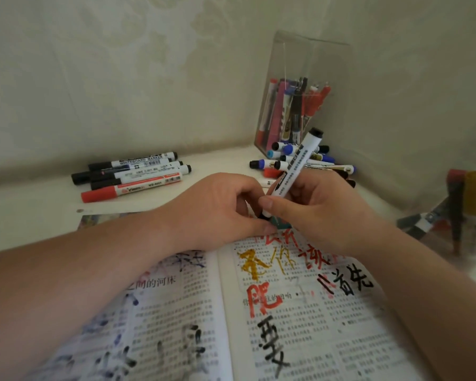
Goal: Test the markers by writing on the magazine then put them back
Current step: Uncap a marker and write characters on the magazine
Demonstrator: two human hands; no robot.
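An open magazine [300,320] lies in front of me, its pages covered with black, red, orange and blue marker writing. My right hand [313,213] grips a white marker with a black end [297,163], tilted up and to the right above the magazine's top edge. My left hand [217,207] has its fingers curled at the marker's lower end, where the cap sits; the cap itself is mostly hidden. Several markers [129,174] lie in a row at the back left. A loose pile of markers [308,160] lies behind my hands.
A clear plastic box [294,100] with several markers standing inside sits in the back corner against the wall. At the right edge, blurred, are more upright markers [467,196]. A white tabletop [25,210] runs under everything.
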